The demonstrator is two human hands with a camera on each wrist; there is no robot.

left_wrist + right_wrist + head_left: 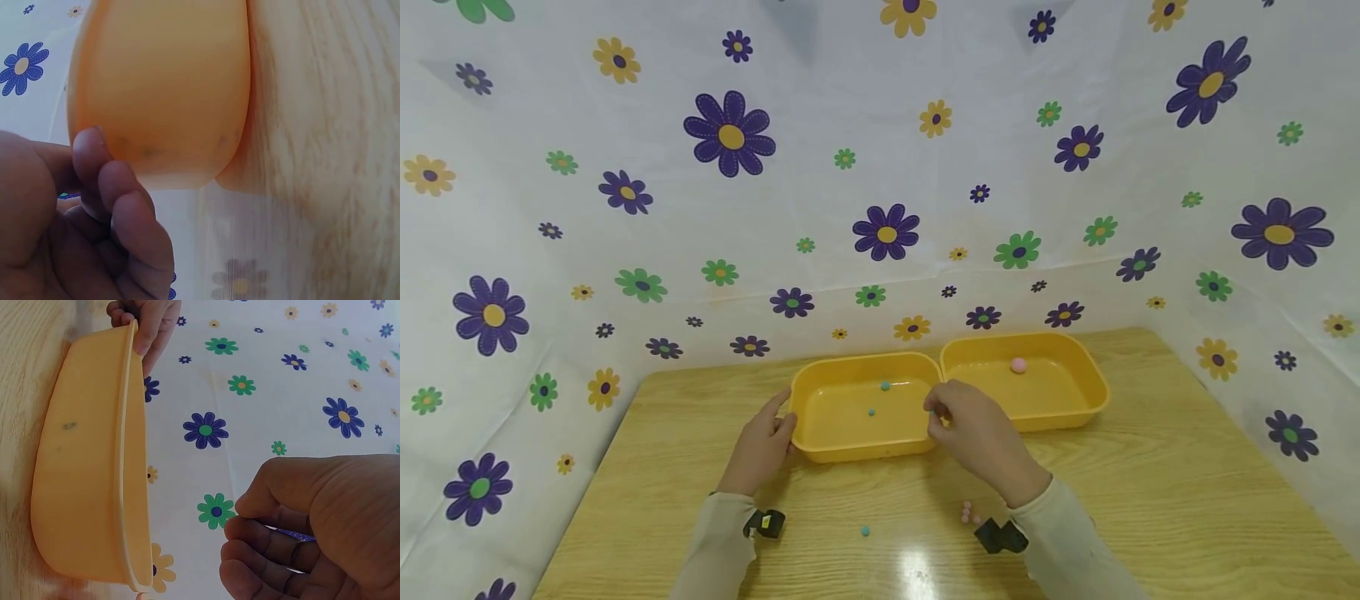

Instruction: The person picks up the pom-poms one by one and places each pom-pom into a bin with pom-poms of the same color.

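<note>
My left hand [762, 446] grips the left end of a yellow tray [865, 450]; the right wrist view shows its fingers [153, 328] over the rim. Two small blue balls lie in that tray, one blue ball [885, 386] farther back and another [872, 412] nearer the middle. Above the tray's right end, my right hand [981, 433] pinches thumb and fingertips together. A speck of blue shows between them in the head view, apparently a small blue ball [933, 411]; the right wrist view hides it behind the fingers.
A second yellow tray [1037, 421] adjoins on the right, with a pink ball [1018, 365] inside. On the wooden table [670, 467], a blue ball [866, 531] lies near the front, and several small pink balls [967, 512] sit beside the right wrist. Flowered white cloth [820, 108] surrounds the table.
</note>
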